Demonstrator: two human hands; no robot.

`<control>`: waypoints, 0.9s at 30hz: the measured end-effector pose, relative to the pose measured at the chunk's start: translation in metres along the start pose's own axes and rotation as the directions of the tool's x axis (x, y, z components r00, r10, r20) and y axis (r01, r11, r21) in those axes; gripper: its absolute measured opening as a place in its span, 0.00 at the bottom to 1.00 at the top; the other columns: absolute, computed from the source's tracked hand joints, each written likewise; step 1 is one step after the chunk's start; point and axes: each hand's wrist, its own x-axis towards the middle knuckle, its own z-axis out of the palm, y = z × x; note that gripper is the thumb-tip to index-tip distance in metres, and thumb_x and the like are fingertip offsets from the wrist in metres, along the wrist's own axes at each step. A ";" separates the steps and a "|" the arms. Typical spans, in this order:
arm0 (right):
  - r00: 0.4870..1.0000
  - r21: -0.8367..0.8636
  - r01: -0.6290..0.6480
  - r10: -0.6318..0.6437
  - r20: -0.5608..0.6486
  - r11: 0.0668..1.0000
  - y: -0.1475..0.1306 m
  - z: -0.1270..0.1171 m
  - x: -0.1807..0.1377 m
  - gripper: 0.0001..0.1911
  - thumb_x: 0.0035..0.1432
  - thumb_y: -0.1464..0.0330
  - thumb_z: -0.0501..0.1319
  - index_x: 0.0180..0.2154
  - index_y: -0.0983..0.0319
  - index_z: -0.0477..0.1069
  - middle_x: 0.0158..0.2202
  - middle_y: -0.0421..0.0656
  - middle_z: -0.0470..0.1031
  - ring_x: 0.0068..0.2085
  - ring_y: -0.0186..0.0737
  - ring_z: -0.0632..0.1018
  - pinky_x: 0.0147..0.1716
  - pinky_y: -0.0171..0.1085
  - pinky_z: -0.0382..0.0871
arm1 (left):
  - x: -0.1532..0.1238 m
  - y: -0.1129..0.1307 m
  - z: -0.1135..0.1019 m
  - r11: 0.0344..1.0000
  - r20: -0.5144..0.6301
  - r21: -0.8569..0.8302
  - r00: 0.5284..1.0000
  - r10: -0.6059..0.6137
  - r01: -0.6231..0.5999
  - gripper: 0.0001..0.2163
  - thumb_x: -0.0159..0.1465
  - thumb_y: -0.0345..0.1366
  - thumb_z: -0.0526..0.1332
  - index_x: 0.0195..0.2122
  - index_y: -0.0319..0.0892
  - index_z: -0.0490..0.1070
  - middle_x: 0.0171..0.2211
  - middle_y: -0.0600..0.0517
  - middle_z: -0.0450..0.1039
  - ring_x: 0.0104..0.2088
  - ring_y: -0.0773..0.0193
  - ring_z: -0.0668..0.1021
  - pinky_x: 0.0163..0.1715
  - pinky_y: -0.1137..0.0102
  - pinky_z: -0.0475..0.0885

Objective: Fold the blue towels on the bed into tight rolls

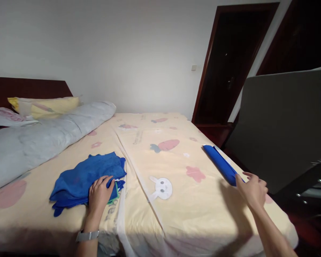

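Presently taking the rabbit print [162, 188] on the bed [187, 217] as landmark. Left of the rabbit: rumpled pile of blue cloths [80, 175], green edging showing by my thumb. My left hand [100, 192] rests on the pile's side nearest the rabbit, fingers bent, slightly parted; cannot tell whether they grip any cloth. Right of the rabbit, a little farther off: long, narrow blue folded bundle [219, 162]. My right hand [253, 189] is at its near end, fingers loosely curved, partly open; hold or mere touch, cannot tell.
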 end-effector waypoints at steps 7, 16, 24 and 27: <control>0.935 0.331 0.315 -0.350 0.050 0.889 -0.053 0.034 -0.067 0.23 0.58 0.54 0.54 0.40 0.64 0.76 0.42 0.54 0.73 0.43 0.52 0.72 0.42 0.46 0.70 | 0.008 0.004 0.002 1.000 0.000 0.018 1.000 -0.025 0.026 0.12 0.68 0.40 0.58 0.43 0.45 0.81 0.46 0.46 0.82 0.44 0.51 0.79 0.41 0.63 0.70; 0.884 0.510 0.270 -0.420 0.205 0.816 -0.082 0.054 -0.095 0.18 0.59 0.53 0.57 0.37 0.60 0.75 0.40 0.49 0.73 0.35 0.47 0.71 0.39 0.47 0.66 | 0.016 0.011 0.002 1.000 -0.249 -0.001 0.968 -0.027 0.028 0.14 0.72 0.37 0.53 0.42 0.40 0.78 0.44 0.43 0.80 0.42 0.53 0.79 0.43 0.62 0.69; 0.417 0.631 -0.268 -0.503 0.757 0.728 -0.125 0.040 -0.170 0.29 0.60 0.45 0.58 0.38 0.65 0.79 0.32 0.48 0.79 0.32 0.45 0.76 0.33 0.42 0.70 | -0.030 0.120 -0.022 0.919 -0.599 -0.153 0.774 0.208 -0.365 0.06 0.69 0.28 0.58 0.44 0.38 0.73 0.38 0.44 0.77 0.39 0.58 0.79 0.39 0.65 0.73; 0.185 0.562 -0.534 -0.561 0.807 0.632 -0.140 0.030 -0.201 0.33 0.59 0.42 0.60 0.44 0.65 0.78 0.39 0.49 0.81 0.41 0.48 0.80 0.46 0.47 0.73 | -0.086 0.188 -0.020 0.756 -0.505 -0.193 0.724 0.471 -0.626 0.10 0.68 0.26 0.57 0.48 0.40 0.75 0.39 0.45 0.80 0.36 0.59 0.81 0.40 0.63 0.73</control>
